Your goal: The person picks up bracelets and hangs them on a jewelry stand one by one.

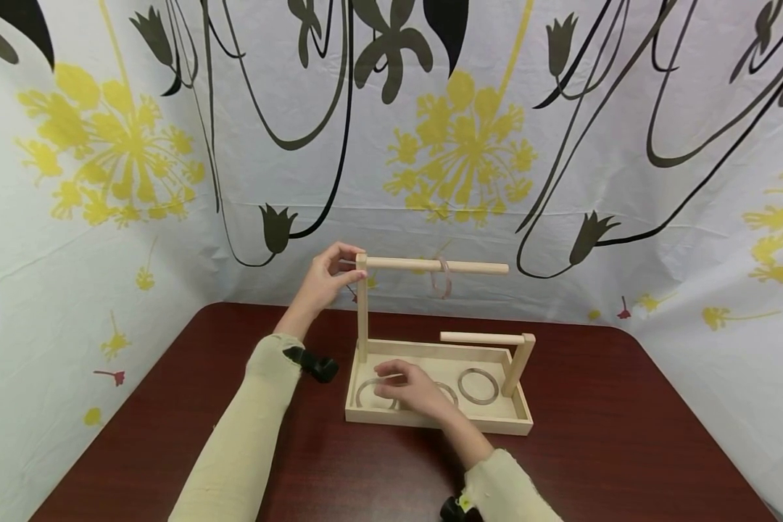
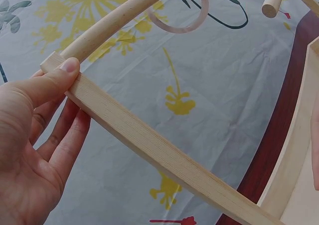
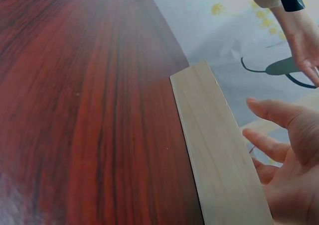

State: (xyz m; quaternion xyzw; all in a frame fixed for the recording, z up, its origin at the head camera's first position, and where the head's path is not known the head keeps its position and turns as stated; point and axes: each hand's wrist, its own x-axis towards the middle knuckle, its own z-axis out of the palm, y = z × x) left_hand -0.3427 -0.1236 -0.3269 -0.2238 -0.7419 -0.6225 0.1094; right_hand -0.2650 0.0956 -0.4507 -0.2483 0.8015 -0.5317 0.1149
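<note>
My left hand [image 1: 324, 281] grips the top of a tall wooden post [image 1: 363, 319], thumb on one face and fingers on the others. From that post a wooden rod [image 1: 479, 267] runs to the right, carrying one translucent pinkish ring [image 1: 447, 281]. Over the wooden tray [image 1: 440, 422] hovers my right hand [image 1: 420, 394], fingers loosely bent and thumb apart, with nothing visibly held. It partly covers a left ring [image 1: 359, 395] and a middle ring [image 1: 454, 395] inside the tray. A third ring [image 1: 478, 370] lies uncovered at the tray's right.
At the tray's right end stands a shorter post [image 1: 519, 366], whose lower rod [image 1: 479, 338] points left beneath the upper one. The tray sits on a dark red-brown table [image 1: 600, 428]. Patterned white cloth [image 1: 339, 196] surrounds the back and sides.
</note>
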